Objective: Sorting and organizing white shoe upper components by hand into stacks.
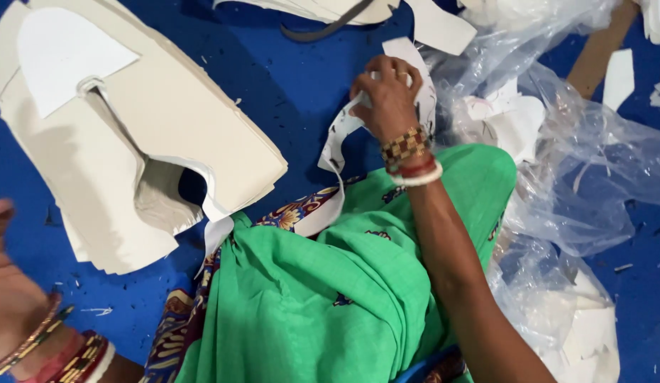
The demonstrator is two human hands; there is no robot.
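Item: right hand (390,96), reaching forward over a green-draped knee. Grip closed, fingers curled and pinching a white offcut strip (338,145) of thin sheet material. The strip is a curved, skeleton-like remnant; it hangs from the hand down to the patterned border of the green cloth (323,298), touching it. A ring shows on one finger; beaded and red-and-white bangles (411,157) circle the wrist.

Item: left hand (5,284), at the lower left edge of the view, only partly in frame and blurred. Its grip cannot be told. Gold and red bangles on the wrist. It lies near the lower edge of the paper stack, not touching it.

Item: stack of cream sheets (131,142), large, fanned, lying on the blue floor covering (294,78) to the left of the knee. An arched hollow is cut out of its lower side. One white shaped piece (64,53) lies on top at the upper left.

Item: clear plastic bag (578,156), crumpled, to the right of the right hand, holding white scraps. More white cut pieces (436,25) lie along the top edge.
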